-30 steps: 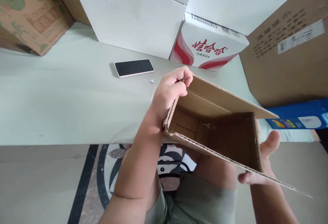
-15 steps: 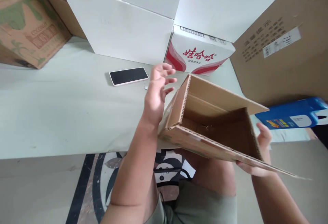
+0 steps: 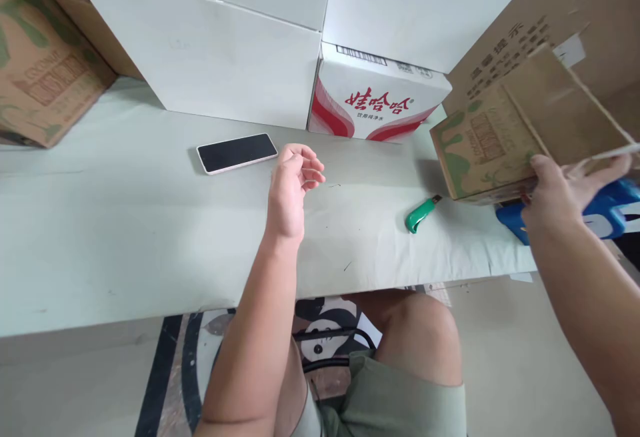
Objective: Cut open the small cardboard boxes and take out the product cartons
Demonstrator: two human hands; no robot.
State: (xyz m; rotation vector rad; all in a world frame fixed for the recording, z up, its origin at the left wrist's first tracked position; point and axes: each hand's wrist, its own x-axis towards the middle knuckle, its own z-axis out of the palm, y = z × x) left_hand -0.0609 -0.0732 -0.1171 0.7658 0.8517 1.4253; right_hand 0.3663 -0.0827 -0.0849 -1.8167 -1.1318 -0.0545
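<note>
The right hand (image 3: 555, 200) grips a lower edge of the printed cardboard box (image 3: 500, 137), fingers closed on it, holding it tilted in the air above the blue carton (image 3: 607, 213) at the right end of the surface (image 3: 125, 223), set down nowhere, while the left hand (image 3: 290, 190) hovers empty, fingers loosely curled, between the phone (image 3: 237, 153) and the green cutter (image 3: 421, 213).

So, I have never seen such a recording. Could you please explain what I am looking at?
There is no machine: a person wears a camera on the head, so you look down at their own arms and knees. The left hand hovers empty over the pale table, near a black phone. The right hand holds a printed cardboard box at the table's right end, above a blue item. A small green tool lies between the hands. White boxes and a red-and-white carton stand behind.
</note>
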